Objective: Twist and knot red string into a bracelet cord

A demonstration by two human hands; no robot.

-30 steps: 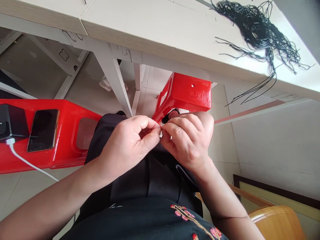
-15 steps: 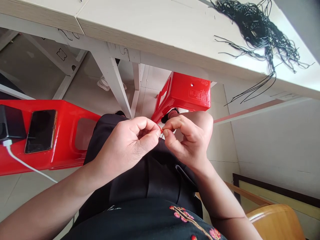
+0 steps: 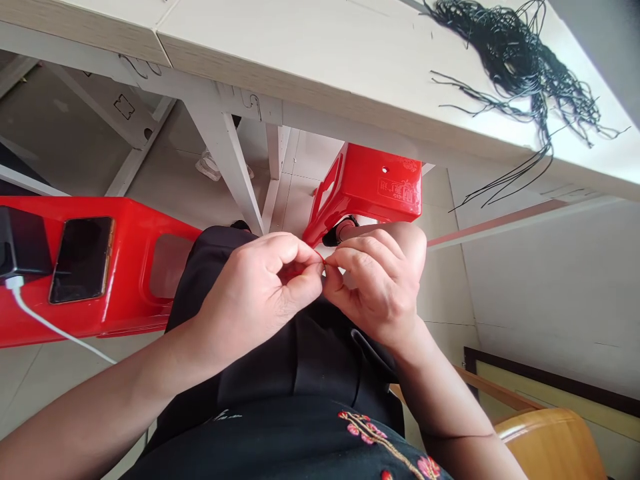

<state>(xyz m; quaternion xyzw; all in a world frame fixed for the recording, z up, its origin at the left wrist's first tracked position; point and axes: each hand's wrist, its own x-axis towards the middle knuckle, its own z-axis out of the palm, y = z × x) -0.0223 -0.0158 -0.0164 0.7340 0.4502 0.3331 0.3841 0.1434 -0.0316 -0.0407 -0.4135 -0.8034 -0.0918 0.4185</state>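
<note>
Above my lap, my left hand (image 3: 267,287) and my right hand (image 3: 377,283) meet fingertip to fingertip. Between thumb and forefinger, the left pinches a thin red cord (image 3: 318,255), most of which the fingers hide. My right hand pinches the same cord close beside it, where a tiny knot-like spot shows; its exact form is too small to tell. The remaining fingers of both hands curl inward.
A bundle of black cords (image 3: 525,67) lies on the white table (image 3: 310,47), some ends hanging over its edge. Left, a red stool (image 3: 130,267) carries a phone (image 3: 83,260) and a black block (image 3: 25,243) with a white cable. Another red stool (image 3: 370,180) stands ahead.
My right hand has turned over slightly, its knuckles now showing more and its thumb tucked lower. My left thumb has edged right. Both hands stay close together at the red cord.
</note>
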